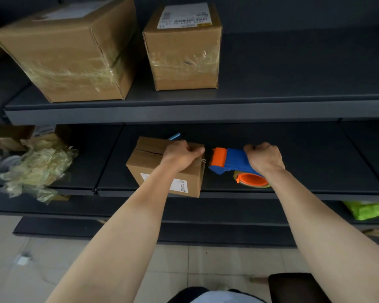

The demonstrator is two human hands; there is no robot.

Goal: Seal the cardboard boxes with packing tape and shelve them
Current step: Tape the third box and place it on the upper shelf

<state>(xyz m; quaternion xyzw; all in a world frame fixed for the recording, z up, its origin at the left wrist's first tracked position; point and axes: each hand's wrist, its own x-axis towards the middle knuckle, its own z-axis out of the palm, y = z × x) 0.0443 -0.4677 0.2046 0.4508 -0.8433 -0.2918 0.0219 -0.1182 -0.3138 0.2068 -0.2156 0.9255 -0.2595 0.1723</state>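
Both arms reached straight fwd to the middle shelf (315,162). The left hand (181,153) lay palm-down on the top of the small box (147,165), fingers (197,152) curled and clamped at its top right corner. The right hand (264,158) was knuckles-up w/ fingers (253,147) wrapped tight round the blue handle of the tape dispenser (230,159). Its orange head pointed left, just beside the box's right edge; a thin strand showed in the gap between them. The tape roll (252,180) sat at the front, below the wrist.

The small box stood on the middle shelf near its front lip, flaps down, seam visible across the top, white label on the near face. Contents couldn't be told. A blue stick (174,136) poked out behind it.

On the upper shelf (271,99) were two closed boxes: a big box (70,55) at left and a labelled box (182,57) next to it, both banded w/ clear tape. Crumpled plastic wrap (37,167) lay at the shelf's left end.
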